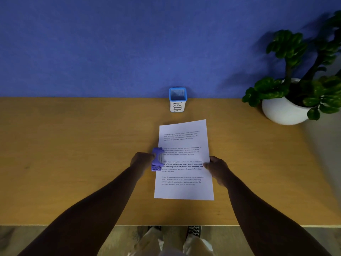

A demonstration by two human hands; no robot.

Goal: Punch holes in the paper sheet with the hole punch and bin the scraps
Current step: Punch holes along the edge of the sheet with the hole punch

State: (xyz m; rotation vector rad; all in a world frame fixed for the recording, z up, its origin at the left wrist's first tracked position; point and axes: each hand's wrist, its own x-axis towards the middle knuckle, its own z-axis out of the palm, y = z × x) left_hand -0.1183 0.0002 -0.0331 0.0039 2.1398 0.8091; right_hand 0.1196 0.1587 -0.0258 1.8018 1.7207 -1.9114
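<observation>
Your left hand [142, 159] grips the purple plastic hole punch [157, 159] on the left edge of the white printed paper sheet [184, 159], mid-bench; your right hand [215, 168] pinches its right edge.

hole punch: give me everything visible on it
The hole punch is small, purple, plastic-looking, with a metal strip showing along its inner side. It sits on the wooden table at the left long edge of the paper sheet, around mid-height. The left hand grips it from the outer side.
</observation>
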